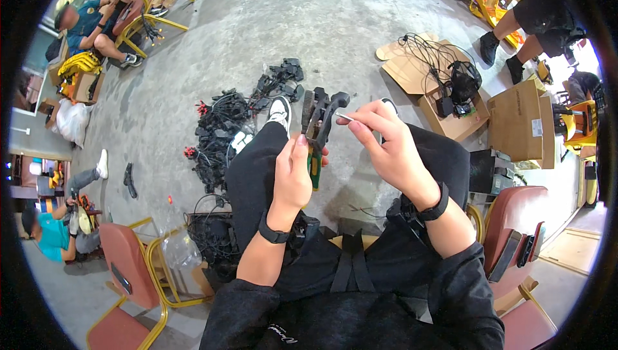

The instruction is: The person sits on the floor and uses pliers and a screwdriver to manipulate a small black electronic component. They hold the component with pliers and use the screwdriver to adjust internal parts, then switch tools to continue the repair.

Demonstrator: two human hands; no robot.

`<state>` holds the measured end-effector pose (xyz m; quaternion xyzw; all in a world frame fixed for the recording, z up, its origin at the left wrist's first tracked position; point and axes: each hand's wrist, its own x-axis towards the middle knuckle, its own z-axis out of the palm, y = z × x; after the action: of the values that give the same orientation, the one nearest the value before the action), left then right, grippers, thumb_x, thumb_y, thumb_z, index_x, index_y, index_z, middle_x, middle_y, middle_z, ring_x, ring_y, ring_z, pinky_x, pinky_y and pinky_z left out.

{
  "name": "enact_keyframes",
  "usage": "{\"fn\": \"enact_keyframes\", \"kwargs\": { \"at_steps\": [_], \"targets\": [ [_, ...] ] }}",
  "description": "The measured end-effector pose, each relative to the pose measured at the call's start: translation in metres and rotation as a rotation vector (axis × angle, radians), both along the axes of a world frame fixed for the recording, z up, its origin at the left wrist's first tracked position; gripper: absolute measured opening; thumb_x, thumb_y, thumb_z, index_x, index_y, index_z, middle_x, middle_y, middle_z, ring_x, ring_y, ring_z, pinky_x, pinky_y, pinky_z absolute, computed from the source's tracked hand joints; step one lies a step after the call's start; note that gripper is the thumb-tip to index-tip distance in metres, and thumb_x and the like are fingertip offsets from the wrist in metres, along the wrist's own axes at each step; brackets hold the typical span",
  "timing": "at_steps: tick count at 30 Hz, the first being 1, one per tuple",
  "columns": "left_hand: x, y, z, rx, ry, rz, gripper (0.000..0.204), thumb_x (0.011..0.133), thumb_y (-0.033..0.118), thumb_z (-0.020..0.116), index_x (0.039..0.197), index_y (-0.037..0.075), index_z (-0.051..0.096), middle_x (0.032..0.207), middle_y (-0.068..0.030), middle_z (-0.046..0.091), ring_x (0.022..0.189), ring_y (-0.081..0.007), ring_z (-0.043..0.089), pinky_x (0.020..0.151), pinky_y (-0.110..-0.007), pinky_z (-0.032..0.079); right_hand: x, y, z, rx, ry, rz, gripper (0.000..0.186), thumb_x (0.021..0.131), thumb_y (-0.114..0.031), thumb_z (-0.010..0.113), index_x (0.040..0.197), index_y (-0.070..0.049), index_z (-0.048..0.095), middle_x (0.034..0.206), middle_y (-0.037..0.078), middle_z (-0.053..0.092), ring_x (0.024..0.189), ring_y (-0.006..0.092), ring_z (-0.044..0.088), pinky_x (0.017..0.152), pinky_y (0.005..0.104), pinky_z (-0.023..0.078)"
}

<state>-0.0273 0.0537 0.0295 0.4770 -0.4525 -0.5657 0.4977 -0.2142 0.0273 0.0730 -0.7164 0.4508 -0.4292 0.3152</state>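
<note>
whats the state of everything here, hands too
left hand: closed around the dark part
dark part: gripped, held up
green handle: partly hidden by the left hand
right hand: pinching the metal piece
metal piece: between thumb and fingers
wristbands: both fastened
low cardboard box: open
black cables: loose, looped
black parts: heaped on the floor

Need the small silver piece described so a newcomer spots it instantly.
Start at the grey concrete floor, where the wearer's black-trousered legs spread apart. Between them, find the right hand's grip; the small, slim silver metal piece pokes leftward from it. It's shiny, unlike the curved black part in the left hand's grip.
</note>
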Motion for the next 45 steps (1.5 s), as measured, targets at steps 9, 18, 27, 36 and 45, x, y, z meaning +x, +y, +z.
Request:
{"fn": "enact_keyframes", "kwargs": {
  "at_steps": [9, 18, 27, 36, 45],
  "targets": [
    [0.0, 0.0, -0.004, -0.086, -0.102, -0.001, 0.037, 0.104, 0.029, 0.036, 0.102, -0.001, 0.058, 0.081, -0.0061, 0.062, 0.072, -0.0129, 0.059, 0.067, -0.027, 0.046, 0.002, 0.0, -0.005, -0.213, 0.166, -0.086, 0.018, 0.084, -0.01, 0.071, 0.101, -0.005, 0.068, 0.094, 0.009, 0.057, 0.083, 0.0263, 0.057, 0.07, 0.0344, 0.046],
    [0.003, 0.001, 0.003, -0.147, -0.33, 0.01, 0.041, 0.104, 0.032, 0.033, 0.105, -0.001, 0.058, 0.083, -0.0073, 0.063, 0.075, -0.013, 0.06, 0.071, -0.028, 0.049, 0.004, -0.001, -0.001, -0.427, 0.309, -0.134, 0.022, 0.078, -0.009, 0.074, 0.099, -0.006, 0.068, 0.095, 0.01, 0.058, 0.083, 0.0279, 0.056, 0.072, 0.0357, 0.047],
    [0.002, 0.0, 0.009, -0.19, -0.44, 0.019, 0.041, 0.104, 0.032, 0.035, 0.105, -0.001, 0.059, 0.082, -0.0073, 0.064, 0.072, -0.0123, 0.059, 0.067, -0.026, 0.047, -0.007, -0.003, 0.008, 0.802, -0.484, 0.2, 0.038, 0.104, -0.033, 0.043, 0.1, 0.0, 0.063, 0.067, 0.006, 0.065, 0.052, 0.0116, 0.06, 0.049, 0.0246, 0.047],
    [-0.001, 0.001, 0.004, 0.049, -0.166, 0.016, 0.038, 0.104, 0.031, 0.04, 0.099, -0.001, 0.059, 0.078, -0.0061, 0.062, 0.068, -0.0122, 0.059, 0.064, -0.027, 0.047, -0.003, -0.004, 0.008, 0.791, -0.447, 0.197, 0.034, 0.103, -0.031, 0.045, 0.101, -0.001, 0.063, 0.064, 0.003, 0.062, 0.047, 0.0091, 0.055, 0.047, 0.0227, 0.044],
    [0.0, 0.0, 0.004, 0.073, -0.057, -0.034, 0.043, 0.104, 0.038, 0.037, 0.099, 0.0, 0.059, 0.08, -0.0054, 0.061, 0.069, -0.0117, 0.058, 0.065, -0.026, 0.048, 0.002, 0.001, 0.001, 0.093, 0.066, -0.043, 0.014, 0.091, -0.014, 0.063, 0.097, -0.002, 0.068, 0.085, 0.013, 0.059, 0.074, 0.0281, 0.059, 0.065, 0.0337, 0.047]
  ]
}}
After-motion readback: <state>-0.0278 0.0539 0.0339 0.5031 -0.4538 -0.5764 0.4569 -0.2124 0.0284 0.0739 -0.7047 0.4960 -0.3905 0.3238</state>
